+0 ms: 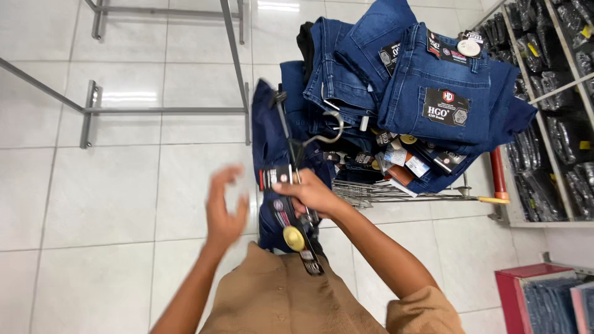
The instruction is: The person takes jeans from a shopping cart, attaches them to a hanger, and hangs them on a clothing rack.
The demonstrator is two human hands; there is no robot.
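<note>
My right hand (309, 195) grips a pair of dark blue jeans (267, 142) clipped to a black hanger (291, 139) with a metal hook, holding it at the waistband where paper tags and a round gold tag (293, 237) hang. My left hand (224, 207) is raised just left of the jeans, fingers spread, holding nothing and slightly blurred. Behind the jeans stands a wire shopping cart (396, 193) heaped with folded blue jeans (433, 86) carrying black labels.
A bare metal clothing rail frame (164, 110) stands on the white tiled floor at upper left. Shelves of dark packaged garments (554, 111) line the right side. A red bin (550, 297) with folded jeans sits at lower right.
</note>
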